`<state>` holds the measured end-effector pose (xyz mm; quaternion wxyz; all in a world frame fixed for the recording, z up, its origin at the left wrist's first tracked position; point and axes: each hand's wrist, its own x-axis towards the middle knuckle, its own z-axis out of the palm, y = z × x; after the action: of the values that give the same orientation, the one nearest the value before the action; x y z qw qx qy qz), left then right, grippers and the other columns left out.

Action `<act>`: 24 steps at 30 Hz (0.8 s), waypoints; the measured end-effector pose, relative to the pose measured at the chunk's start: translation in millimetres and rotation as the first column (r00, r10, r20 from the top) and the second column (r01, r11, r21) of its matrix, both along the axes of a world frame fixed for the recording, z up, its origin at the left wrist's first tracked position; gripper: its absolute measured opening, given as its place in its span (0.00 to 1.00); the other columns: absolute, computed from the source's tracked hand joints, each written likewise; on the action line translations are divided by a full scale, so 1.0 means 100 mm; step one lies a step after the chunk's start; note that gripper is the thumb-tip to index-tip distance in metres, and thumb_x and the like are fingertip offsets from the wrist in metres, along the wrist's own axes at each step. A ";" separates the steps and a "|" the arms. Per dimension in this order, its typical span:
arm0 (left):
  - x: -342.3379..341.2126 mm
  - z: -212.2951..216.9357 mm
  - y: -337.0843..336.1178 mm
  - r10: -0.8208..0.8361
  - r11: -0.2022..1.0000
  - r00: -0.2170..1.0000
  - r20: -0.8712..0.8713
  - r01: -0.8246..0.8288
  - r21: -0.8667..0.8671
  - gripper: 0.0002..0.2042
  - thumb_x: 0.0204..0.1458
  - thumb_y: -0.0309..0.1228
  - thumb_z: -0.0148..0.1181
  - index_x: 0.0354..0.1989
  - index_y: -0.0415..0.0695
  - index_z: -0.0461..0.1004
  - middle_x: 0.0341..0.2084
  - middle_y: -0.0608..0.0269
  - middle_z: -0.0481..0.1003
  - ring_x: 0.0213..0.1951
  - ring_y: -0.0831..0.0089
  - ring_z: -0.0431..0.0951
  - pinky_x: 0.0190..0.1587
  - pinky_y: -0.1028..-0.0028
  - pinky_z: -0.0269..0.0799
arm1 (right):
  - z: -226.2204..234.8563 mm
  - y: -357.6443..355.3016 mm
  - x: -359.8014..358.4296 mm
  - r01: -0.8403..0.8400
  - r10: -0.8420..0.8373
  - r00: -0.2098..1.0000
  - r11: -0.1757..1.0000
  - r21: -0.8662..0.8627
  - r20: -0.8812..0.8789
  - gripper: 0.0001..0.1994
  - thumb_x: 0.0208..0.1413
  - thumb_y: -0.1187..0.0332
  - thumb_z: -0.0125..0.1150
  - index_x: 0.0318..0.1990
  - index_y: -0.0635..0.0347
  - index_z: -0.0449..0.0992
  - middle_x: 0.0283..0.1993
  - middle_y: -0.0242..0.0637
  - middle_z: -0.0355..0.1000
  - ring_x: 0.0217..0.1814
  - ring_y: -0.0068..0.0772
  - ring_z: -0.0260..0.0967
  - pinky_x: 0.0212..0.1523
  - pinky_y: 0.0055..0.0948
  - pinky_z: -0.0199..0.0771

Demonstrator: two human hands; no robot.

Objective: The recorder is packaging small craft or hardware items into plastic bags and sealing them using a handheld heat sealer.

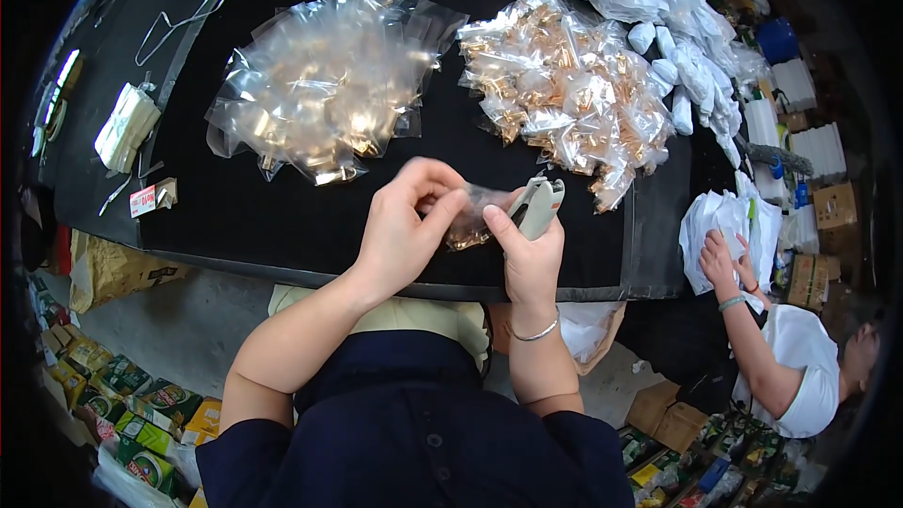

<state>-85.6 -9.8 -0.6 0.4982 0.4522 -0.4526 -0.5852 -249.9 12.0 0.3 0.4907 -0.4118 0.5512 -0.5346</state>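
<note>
Tabletop (254,226): evenly lit
Left bag pile (324,75): white glare
Right bag pile (574,85): scattered glints
Left hand (404,216): slight blur
Near table edge (254,270): bowed
Corners: black

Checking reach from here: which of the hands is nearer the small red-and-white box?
Left. The left hand, pinching a clear bag, is to the right of the small red-and-white box; the right hand, holding the stapler, is farther right.

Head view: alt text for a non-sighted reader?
Left hand and right hand hold a clear plastic bag of gold-coloured pieces over a black table, the right also gripping a pale stapler. Beyond lie two heaps of clear bags.
</note>
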 end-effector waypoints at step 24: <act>0.01 0.09 0.12 0.094 0.781 0.789 0.607 0.319 -0.536 0.05 0.43 0.29 0.70 0.26 0.43 0.80 0.24 0.64 0.76 0.30 0.64 0.77 0.33 0.66 0.72 | 0.04 -0.10 0.02 -0.318 -0.015 0.851 0.781 -0.537 -0.525 0.11 0.53 0.76 0.68 0.37 0.64 0.70 0.33 0.37 0.68 0.33 0.29 0.67 0.39 0.25 0.70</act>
<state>-85.0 2.0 8.1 0.4083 0.3978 -0.7792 -0.2606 -247.8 1.6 4.5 0.2147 -0.7159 0.4219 -0.5133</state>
